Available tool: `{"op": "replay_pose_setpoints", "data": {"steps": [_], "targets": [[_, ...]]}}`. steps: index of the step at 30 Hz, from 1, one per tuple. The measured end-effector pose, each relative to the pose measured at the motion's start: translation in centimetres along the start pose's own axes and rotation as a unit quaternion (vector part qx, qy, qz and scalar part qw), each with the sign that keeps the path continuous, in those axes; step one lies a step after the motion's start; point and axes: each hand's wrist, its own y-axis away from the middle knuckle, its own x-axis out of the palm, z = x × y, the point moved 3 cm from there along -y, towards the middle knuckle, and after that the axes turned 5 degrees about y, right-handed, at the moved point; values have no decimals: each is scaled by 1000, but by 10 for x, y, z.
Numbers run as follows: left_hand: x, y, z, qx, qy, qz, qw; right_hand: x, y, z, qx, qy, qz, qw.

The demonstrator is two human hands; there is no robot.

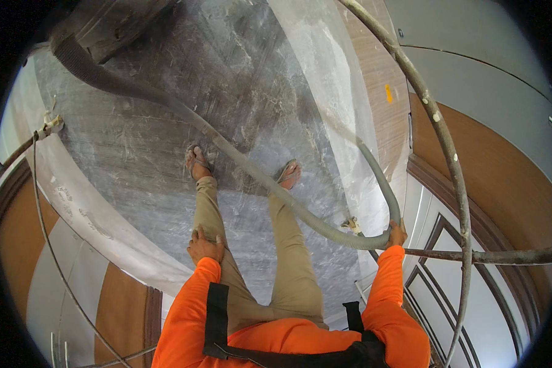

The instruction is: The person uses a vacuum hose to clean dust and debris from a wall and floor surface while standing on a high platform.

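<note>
My right hand [397,235] is wrapped round a grey ribbed hose [310,218] at its bend, out to the right of my body. From there one length of the hose runs up along the right side. The other length crosses in front of my legs toward the dark object at the upper left. My left hand [206,246] lies on my left trouser leg [206,205] near the knee, its fingers spread and nothing in them. Both feet, in sandals, stand on a grey, dust-streaked surface [135,147].
A dark, bulky object [113,27] fills the upper left. At the right, a long upright pole [438,119] crosses a horizontal pole [515,256]. A tied pole end [55,124] and a thin cable [42,211] are at the left. Panelled doors [454,276] line the right side.
</note>
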Motion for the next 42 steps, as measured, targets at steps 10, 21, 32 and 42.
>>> {"op": "replay_pose_setpoints", "data": {"steps": [10,21,32,42], "targets": [[-7,-6,13,3,32,17,999,55,-12,21,-42,-64,-16,997],[-19,-13,22,-8,56,34,998,180,43,252,-347,25,89,933],[-28,-18,33,-10,103,42,994,260,177,411,-381,84,135,911],[-23,-19,36,-9,95,40,995,320,190,463,-451,-8,249,857]]}}
